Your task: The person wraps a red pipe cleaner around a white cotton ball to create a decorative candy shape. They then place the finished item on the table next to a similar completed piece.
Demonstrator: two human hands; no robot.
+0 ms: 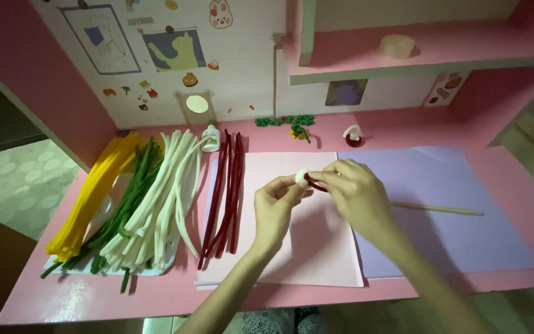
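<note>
My left hand (274, 209) and my right hand (356, 192) meet above a pale pink sheet of paper (316, 260). Between their fingertips they pinch a small piece made of a white fuzzy ball (302, 175) and a dark red pipe cleaner loop (314, 184). The left fingers hold the white ball from below, and the right fingers grip the red loop from the right.
Yellow (88, 198), green (132, 198), white (162, 198) and dark red pipe cleaners (225, 192) lie in bundles at the left. A wooden stick (446, 209) rests on lilac paper (452, 235). A small glue bottle (211, 138), green trimmings (285, 121) and a small red-white piece (353, 136) stand at the back.
</note>
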